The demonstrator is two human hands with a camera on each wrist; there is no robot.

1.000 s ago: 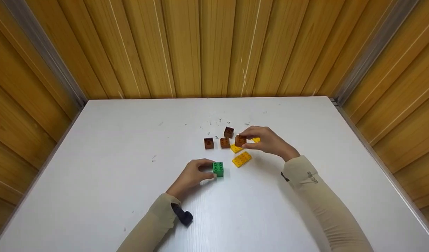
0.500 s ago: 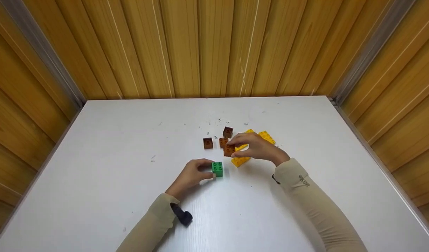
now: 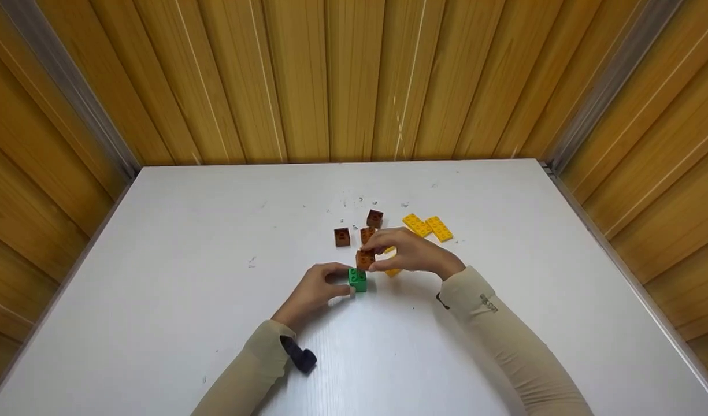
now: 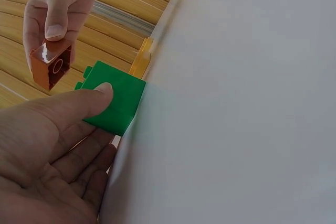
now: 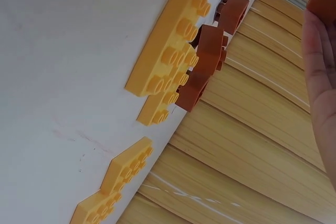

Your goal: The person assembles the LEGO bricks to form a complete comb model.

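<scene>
Light is even and fairly bright, falling from above onto the white table (image 3: 157,277), which shows a broad soft sheen near its front edge rather than hard glare. Shadows are faint and short: a pale one lies on the table just under the right hand (image 3: 408,254) and another beside the green brick (image 3: 358,279). The head view is sharp at the middle, but the wooden wall panels (image 3: 354,75) splay outward toward the corners from wide-angle distortion. In the left wrist view the left hand (image 4: 47,150) is close and soft, and the table is washed out to a featureless grey-white. The brown brick (image 4: 51,66) carries a small glossy highlight. The right wrist view is tilted, its yellow plates (image 5: 170,61) crisp, the fingers at the right edge blurred.
</scene>
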